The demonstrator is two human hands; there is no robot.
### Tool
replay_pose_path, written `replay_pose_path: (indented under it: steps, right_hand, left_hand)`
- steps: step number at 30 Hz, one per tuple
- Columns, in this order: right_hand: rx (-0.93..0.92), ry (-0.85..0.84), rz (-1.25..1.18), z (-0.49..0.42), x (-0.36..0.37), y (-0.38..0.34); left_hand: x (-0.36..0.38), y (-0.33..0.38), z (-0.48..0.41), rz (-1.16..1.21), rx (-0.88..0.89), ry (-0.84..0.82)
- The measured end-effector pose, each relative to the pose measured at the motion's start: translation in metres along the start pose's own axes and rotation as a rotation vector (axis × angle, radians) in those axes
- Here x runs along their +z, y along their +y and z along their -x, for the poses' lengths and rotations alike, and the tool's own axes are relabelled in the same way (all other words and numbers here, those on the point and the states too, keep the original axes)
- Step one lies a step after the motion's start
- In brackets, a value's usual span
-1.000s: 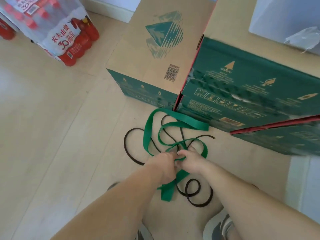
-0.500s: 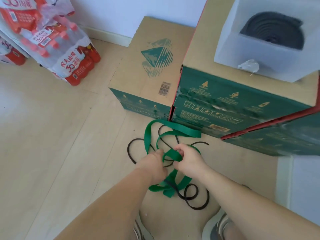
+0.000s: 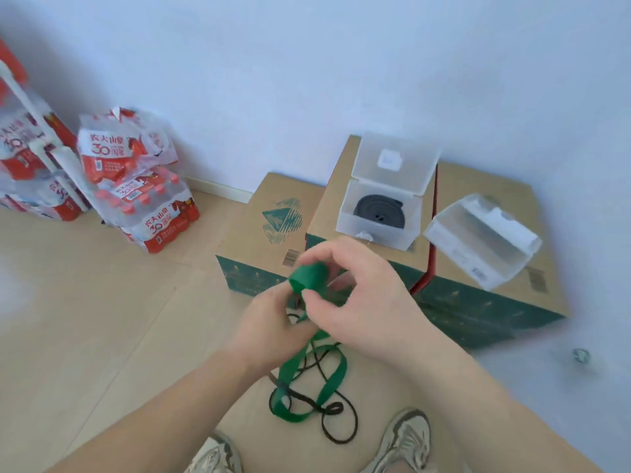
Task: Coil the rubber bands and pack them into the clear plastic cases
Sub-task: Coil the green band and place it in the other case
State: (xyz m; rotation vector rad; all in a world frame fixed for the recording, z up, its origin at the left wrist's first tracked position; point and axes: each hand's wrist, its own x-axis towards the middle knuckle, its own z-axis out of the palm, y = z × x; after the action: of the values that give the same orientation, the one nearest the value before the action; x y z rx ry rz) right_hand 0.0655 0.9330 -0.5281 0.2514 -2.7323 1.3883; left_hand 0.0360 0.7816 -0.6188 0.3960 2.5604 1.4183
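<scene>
Well, right hand point(image 3: 356, 297) and left hand point(image 3: 268, 320) pinch the wide green rubber band point(image 3: 309, 276), barely rolled; its tail crosses the thin black rubber loop point(image 3: 330, 409); a snag could uncoil it.

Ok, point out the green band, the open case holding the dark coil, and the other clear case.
green rubber band point(image 3: 309, 275): head view, the rolled-up end.
open clear case point(image 3: 392, 238): head view, its front wall.
second clear case point(image 3: 483, 238): head view, its upper face.
</scene>
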Motion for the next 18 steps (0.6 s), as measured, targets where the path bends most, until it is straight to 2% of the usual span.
replay_pose_path:
  steps: [3, 6, 11, 16, 18]
  right_hand:
    - [-0.105, 0.250, -0.103, 0.028, -0.033, -0.039]
    - [-0.129, 0.359, -0.129, 0.045, -0.058, -0.047]
    - [-0.006, 0.331, -0.126, 0.047, -0.063, -0.016]
    - [0.229, 0.329, -0.102, 0.025, -0.048, 0.062]
    - [0.255, 0.317, -0.054, 0.022, -0.042, 0.089]
  left_hand:
    - [-0.008, 0.033, 0.017, 0.029, 0.210, 0.089]
    - [-0.009, 0.040, 0.028, -0.030, 0.332, 0.123]
    - [0.010, 0.035, 0.026, -0.021, 0.316, 0.156]
    - [0.022, 0.037, -0.012, -0.114, 0.189, 0.197]
    - [0.025, 0.038, -0.027, -0.132, 0.180, 0.163]
